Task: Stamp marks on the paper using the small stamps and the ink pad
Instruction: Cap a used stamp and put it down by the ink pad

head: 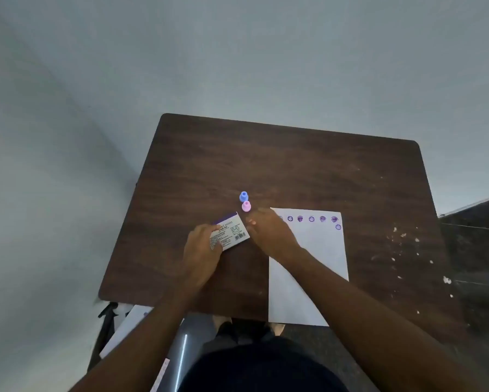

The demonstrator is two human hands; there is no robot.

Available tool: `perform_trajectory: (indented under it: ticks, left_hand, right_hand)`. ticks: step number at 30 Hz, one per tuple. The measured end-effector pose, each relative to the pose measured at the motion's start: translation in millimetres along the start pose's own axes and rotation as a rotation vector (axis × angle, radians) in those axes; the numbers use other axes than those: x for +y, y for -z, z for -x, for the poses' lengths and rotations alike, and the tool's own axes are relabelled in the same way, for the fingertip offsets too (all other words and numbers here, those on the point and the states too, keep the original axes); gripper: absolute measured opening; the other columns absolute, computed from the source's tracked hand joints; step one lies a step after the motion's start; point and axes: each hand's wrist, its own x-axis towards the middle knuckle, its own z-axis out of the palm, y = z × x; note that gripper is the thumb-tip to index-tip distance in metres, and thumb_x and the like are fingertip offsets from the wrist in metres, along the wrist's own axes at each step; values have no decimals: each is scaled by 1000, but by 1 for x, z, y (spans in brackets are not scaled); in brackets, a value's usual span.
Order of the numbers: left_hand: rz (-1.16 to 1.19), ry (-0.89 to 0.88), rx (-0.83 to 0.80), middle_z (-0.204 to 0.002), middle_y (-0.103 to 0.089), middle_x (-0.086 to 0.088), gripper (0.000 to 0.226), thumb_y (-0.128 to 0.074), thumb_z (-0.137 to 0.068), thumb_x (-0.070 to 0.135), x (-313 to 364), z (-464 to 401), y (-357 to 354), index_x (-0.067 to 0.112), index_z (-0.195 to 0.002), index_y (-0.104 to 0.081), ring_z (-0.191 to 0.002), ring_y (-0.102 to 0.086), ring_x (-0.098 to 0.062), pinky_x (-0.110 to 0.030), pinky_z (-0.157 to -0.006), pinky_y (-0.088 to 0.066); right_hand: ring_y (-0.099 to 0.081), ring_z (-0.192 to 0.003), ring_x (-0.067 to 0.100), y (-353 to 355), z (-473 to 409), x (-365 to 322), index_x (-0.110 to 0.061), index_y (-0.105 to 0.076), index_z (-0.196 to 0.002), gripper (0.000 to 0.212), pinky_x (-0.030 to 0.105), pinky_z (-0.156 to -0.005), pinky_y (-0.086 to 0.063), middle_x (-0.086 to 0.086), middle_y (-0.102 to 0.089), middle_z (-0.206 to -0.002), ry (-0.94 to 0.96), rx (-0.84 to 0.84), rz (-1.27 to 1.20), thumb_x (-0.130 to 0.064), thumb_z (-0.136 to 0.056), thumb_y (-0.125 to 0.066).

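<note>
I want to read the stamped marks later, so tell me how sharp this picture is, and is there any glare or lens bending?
Head view: dim, flat light and no glare on the table. The marks along the top of the paper show as purple blobs, too soft to read. The right hand looks slightly blurred; the left hand holds the ink pad box, whose small print is illegible. Wide-angle bending skews the table edges.

A dark wood-grain counter [266, 165] with white flecks along its right side was set against a pale wall [237, 52]. A grey chair frame [181, 352] was seen below it.
</note>
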Motion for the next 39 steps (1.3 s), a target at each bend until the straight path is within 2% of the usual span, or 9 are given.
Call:
perform_trajectory:
  ticks: [2,5,8,12,17,22,29,34,39]
  left_hand:
    - [-97,-38,-4,-131,-57,-5,49,-72,-82,21,-5,-3,1,18,-128,-55,-118,-52,-23,-35,-98,-45]
    - [-145,-29,-75,-144,-48,-6,72,-76,-78,30,-12,-7,-2,15,-141,-44,-130,-45,-25,-39,-104,-39]
    - [-203,-3,-116,-152,-39,-5,87,-77,-75,44,-15,-13,-7,16,-146,-36,-137,-35,-24,-42,-108,-33]
    - [-241,-20,-77,-148,-42,-4,91,-77,-70,53,-13,-19,-15,17,-144,-38,-136,-35,-24,-42,-109,-29]
    - [-277,-79,-30,-138,-51,-7,97,-84,-61,50,-15,-18,-15,11,-140,-43,-128,-42,-24,-41,-105,-35]
    - [-302,-124,-25,-135,-53,-8,92,-85,-62,46,-15,-21,-12,9,-137,-47,-126,-45,-25,-40,-103,-38]
    - [-354,-182,-94,-135,-53,-2,85,-75,-68,57,-14,-30,4,15,-137,-49,-126,-44,-20,-38,-104,-33]
    - [-326,-131,-210,-136,-59,4,83,-68,-75,62,-7,-42,27,24,-145,-43,-124,-52,-16,-38,-104,-33]
    - [-89,-122,-231,-107,-75,10,38,-62,-86,55,-9,-49,48,41,-121,-65,-99,-67,-8,-31,-89,-49]
  right_hand:
    - [-58,-105,23,-9,-7,-8,-11,-62,-116,37,34,-87,-51,10,-65,-118,96,-79,22,-26,-84,-72]
    - [-51,-111,25,-25,-18,-18,-11,-56,-121,54,37,-86,-47,10,-59,-122,198,-129,99,-31,-76,-77]
    - [-47,-118,27,-34,-29,-21,-9,-51,-128,66,37,-87,-46,11,-54,-130,212,-151,185,-35,-74,-79]
    - [-46,-121,28,-46,-39,-20,-9,-49,-131,69,39,-95,-45,11,-49,-137,256,-208,302,-35,-74,-79]
    - [-50,-111,28,-48,-42,-18,-10,-52,-122,69,36,-86,-46,10,-54,-125,286,-196,383,-31,-65,-85]
    - [-51,-111,27,-45,-46,-20,-10,-53,-122,65,36,-92,-44,10,-56,-124,326,-197,428,-32,-69,-83]
    - [-45,-120,25,-29,-54,-20,-14,-52,-129,62,36,-97,-39,6,-54,-131,367,-268,450,-37,-76,-76]
    - [-45,-114,24,-9,-69,-27,-21,-62,-120,45,40,-93,-35,2,-63,-117,270,-400,380,-37,-79,-73]
    - [-44,-114,24,7,-85,-31,-32,-68,-112,27,44,-100,-24,-7,-61,-99,106,-474,110,-33,-85,-69]
